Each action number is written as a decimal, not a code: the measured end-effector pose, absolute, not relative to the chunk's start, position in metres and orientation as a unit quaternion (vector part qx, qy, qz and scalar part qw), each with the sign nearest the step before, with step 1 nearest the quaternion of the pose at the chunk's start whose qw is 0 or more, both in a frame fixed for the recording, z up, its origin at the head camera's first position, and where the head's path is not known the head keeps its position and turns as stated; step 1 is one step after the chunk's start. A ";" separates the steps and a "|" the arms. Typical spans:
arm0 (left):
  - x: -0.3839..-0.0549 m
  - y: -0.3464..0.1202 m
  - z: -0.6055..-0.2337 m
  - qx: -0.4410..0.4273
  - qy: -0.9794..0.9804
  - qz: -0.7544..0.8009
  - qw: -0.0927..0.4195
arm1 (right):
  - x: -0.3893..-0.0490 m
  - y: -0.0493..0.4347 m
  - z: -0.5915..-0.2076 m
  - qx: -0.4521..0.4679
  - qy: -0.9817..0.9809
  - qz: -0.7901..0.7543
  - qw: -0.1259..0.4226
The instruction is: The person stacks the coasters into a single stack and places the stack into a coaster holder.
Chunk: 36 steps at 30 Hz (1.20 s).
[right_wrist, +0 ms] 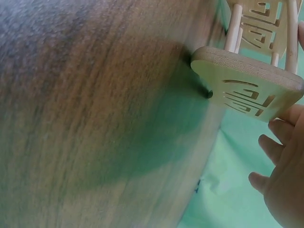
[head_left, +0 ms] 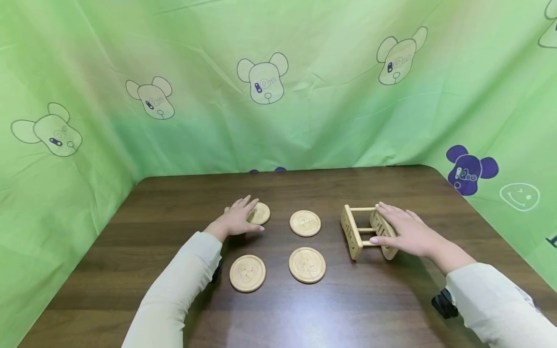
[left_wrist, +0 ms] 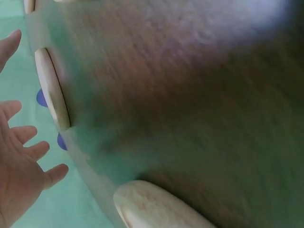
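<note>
Round wooden coasters with carved leaf patterns lie on the brown table. My left hand (head_left: pixel 235 220) hovers with spread fingers by the far-left coaster (head_left: pixel 260 213), partly covering it. A sliver of another pale disc (head_left: pixel 227 210) shows behind that hand; in the left wrist view a coaster (left_wrist: pixel 156 206) lies close to the camera. Farther right are a back coaster (head_left: pixel 305 223) and a front coaster (head_left: pixel 307 265); one more coaster (head_left: pixel 247 273) lies nearest my left sleeve. My right hand (head_left: pixel 409 232) grips the right side panel of a wooden coaster rack (head_left: pixel 351 232), thumb near the front rod.
The table (head_left: pixel 339 309) ends at a green curtain (head_left: pixel 322 130) printed with bear heads, which hangs behind and along both sides. A black wrist device (head_left: pixel 445 303) sits under my right cuff. Light reflects off the table's front middle.
</note>
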<state>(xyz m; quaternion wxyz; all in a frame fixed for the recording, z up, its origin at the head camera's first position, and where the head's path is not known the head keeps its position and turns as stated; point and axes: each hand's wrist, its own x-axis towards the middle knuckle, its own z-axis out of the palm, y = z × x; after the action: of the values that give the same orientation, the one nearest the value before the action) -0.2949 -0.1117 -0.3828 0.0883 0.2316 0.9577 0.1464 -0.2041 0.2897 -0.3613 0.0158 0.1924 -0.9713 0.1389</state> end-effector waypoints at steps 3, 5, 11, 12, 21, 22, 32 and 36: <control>-0.297 -0.110 -0.383 0.233 0.957 0.142 0.094 | -0.204 0.290 -0.361 0.195 -0.971 0.138 0.019; -0.299 -0.109 -0.383 0.233 0.957 0.144 0.094 | -0.205 0.290 -0.361 0.194 -0.971 0.136 0.020; -0.306 -0.108 -0.386 0.226 0.960 0.137 0.095 | -0.204 0.288 -0.362 0.192 -0.971 0.138 0.020; -0.307 -0.107 -0.386 0.225 0.960 0.133 0.097 | -0.204 0.288 -0.362 0.191 -0.971 0.140 0.020; -0.313 -0.104 -0.388 0.223 0.961 0.123 0.107 | -0.204 0.288 -0.360 0.189 -0.972 0.140 0.022; -0.313 -0.104 -0.389 0.224 0.961 0.123 0.109 | -0.204 0.288 -0.360 0.189 -0.972 0.140 0.022; -0.312 -0.106 -0.387 0.241 0.957 0.128 0.100 | -0.204 0.287 -0.357 0.198 -0.970 0.141 0.022; -0.313 -0.105 -0.388 0.256 0.955 0.116 0.090 | -0.204 0.287 -0.356 0.196 -0.970 0.139 0.018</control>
<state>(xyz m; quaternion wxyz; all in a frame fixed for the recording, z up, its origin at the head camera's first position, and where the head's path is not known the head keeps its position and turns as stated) -0.3134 -0.1054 -0.3883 0.0898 0.2565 0.9553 0.1162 -0.2036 0.2869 -0.3559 0.0183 0.1965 -0.9704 0.1394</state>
